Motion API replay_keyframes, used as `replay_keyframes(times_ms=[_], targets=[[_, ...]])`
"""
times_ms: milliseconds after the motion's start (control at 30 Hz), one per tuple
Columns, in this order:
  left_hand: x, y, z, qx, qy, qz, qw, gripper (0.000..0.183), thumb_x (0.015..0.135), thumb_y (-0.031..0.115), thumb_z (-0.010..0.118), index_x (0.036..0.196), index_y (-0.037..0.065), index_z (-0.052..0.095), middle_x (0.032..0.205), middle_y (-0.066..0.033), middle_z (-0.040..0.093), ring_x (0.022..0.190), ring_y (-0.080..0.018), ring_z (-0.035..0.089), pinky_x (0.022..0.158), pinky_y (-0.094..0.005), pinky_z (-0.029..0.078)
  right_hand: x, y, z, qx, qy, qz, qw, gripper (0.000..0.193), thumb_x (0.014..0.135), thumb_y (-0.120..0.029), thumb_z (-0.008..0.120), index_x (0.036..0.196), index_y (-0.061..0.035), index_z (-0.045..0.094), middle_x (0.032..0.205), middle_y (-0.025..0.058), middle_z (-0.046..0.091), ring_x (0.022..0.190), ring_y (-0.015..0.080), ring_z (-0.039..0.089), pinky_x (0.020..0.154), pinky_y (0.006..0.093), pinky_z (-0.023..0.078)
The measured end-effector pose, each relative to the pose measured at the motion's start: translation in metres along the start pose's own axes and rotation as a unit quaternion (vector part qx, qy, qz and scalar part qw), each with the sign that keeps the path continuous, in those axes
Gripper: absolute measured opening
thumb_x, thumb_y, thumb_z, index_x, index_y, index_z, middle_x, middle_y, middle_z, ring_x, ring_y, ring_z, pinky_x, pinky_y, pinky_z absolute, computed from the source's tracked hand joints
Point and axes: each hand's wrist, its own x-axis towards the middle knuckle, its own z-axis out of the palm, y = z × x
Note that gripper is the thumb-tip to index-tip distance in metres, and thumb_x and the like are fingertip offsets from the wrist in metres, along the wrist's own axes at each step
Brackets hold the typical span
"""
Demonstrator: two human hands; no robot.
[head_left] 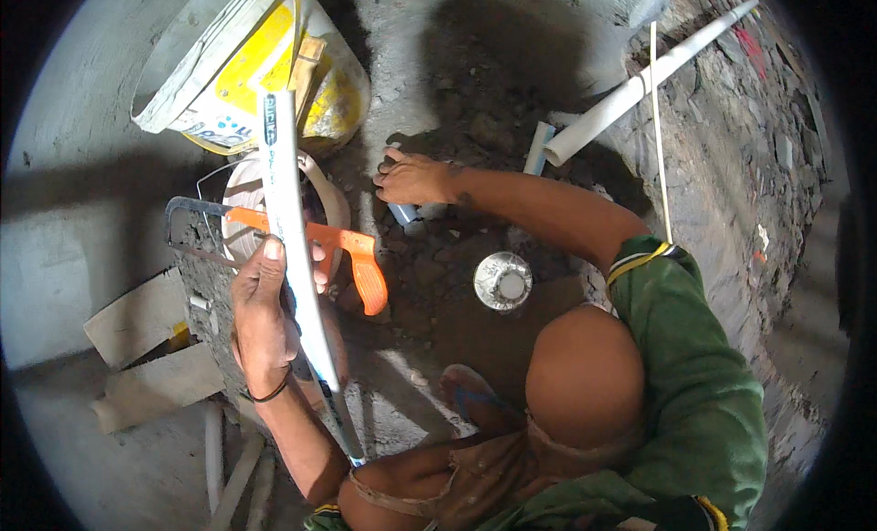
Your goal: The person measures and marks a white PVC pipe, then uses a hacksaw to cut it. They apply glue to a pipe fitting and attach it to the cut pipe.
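I see the smooth white plastic pipe running through my left hand, fingers wrapped round it, thumb pressed along its side. Behind those fingers lies an orange-handled hacksaw. My right hand, fingers curled, pinches a small grey fitting in the dirt.

Two white pipes, one long pipe in hand and another pipe lying across the rubble; one yellow bucket; one orange-handled hacksaw; one round metal tin; two cardboard scraps
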Motion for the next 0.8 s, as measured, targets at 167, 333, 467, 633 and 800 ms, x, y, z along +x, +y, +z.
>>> replay_keyframes(times_ms=[167,333,467,633,800], targets=[[0.004,-0.005,-0.008,0.003,0.016,0.027,0.999,0.043,0.105,0.038,0.051,0.119,-0.002,0.060,0.090,-0.0104,0.067,0.066,-0.0150,0.064,0.053,-0.0299,0.055,-0.037,0.003,-0.031,0.258,0.082,0.227,0.935,0.037,0.088,-0.023,0.069,0.120,-0.0044,0.062,0.116,0.0118,0.063,0.113,0.0263,0.060,0.103,0.0481,0.038],[-0.009,0.013,0.008,0.041,-0.032,0.008,0.999,0.046,0.103,0.044,0.053,0.102,-0.001,0.067,0.073,-0.0056,0.065,0.062,-0.0117,0.059,0.058,-0.0243,0.048,-0.104,0.011,-0.103,0.733,0.042,0.259,0.628,0.044,0.096,-0.026,0.065,0.134,-0.0036,0.056,0.117,0.0052,0.063,0.107,0.0145,0.057,0.093,0.0352,0.046],[-0.016,0.015,0.021,0.080,-0.057,0.032,0.995,0.046,0.103,0.045,0.054,0.103,0.001,0.067,0.079,-0.0057,0.067,0.065,-0.0106,0.061,0.057,-0.0241,0.048,-0.137,-0.007,-0.158,0.835,0.131,0.165,0.509,0.046,0.097,-0.027,0.067,0.135,-0.0043,0.054,0.118,0.0019,0.061,0.109,0.0135,0.056,0.097,0.0354,0.046],[-0.020,0.011,0.031,0.050,-0.109,0.048,0.992,0.041,0.103,0.039,0.055,0.103,0.000,0.066,0.087,-0.0071,0.070,0.067,-0.0114,0.061,0.061,-0.0251,0.050,-0.159,-0.010,-0.208,0.835,0.224,0.131,0.486,0.052,0.096,-0.028,0.068,0.139,-0.0058,0.048,0.124,0.0030,0.061,0.113,0.0148,0.059,0.097,0.0360,0.048],[-0.035,0.031,0.043,0.041,-0.144,0.055,0.987,0.038,0.103,0.036,0.056,0.102,-0.001,0.065,0.089,-0.0079,0.069,0.069,-0.0122,0.061,0.063,-0.0258,0.051,-0.177,0.003,-0.271,0.832,0.324,0.140,0.427,0.048,0.099,-0.032,0.062,0.137,-0.0054,0.049,0.125,0.0055,0.062,0.111,0.0145,0.062,0.097,0.0374,0.051]])
